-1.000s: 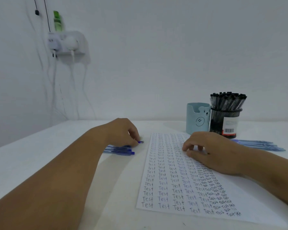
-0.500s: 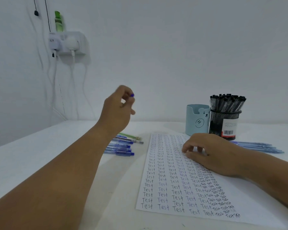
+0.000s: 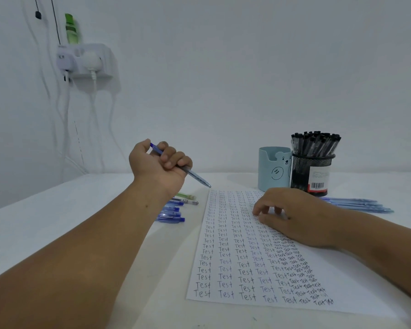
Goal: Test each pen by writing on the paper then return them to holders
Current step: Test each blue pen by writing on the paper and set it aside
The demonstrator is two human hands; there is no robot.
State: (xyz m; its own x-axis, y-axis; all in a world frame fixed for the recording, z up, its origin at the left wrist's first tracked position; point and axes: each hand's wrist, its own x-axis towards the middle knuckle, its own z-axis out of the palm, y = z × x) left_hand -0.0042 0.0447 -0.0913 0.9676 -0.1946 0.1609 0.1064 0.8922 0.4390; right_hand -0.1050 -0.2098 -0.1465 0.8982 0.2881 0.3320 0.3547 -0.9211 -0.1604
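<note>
Left hand (image 3: 159, 166) grips a translucent blue pen (image 3: 195, 176), tip angled down toward the paper (image 3: 235, 257).

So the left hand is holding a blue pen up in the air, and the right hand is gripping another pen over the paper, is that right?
Not quite. The right hand holds no pen: in the head view it rests on the paper with its fingers loosely bent. The rest stands: the left hand grips a blue pen raised above the table.
</note>
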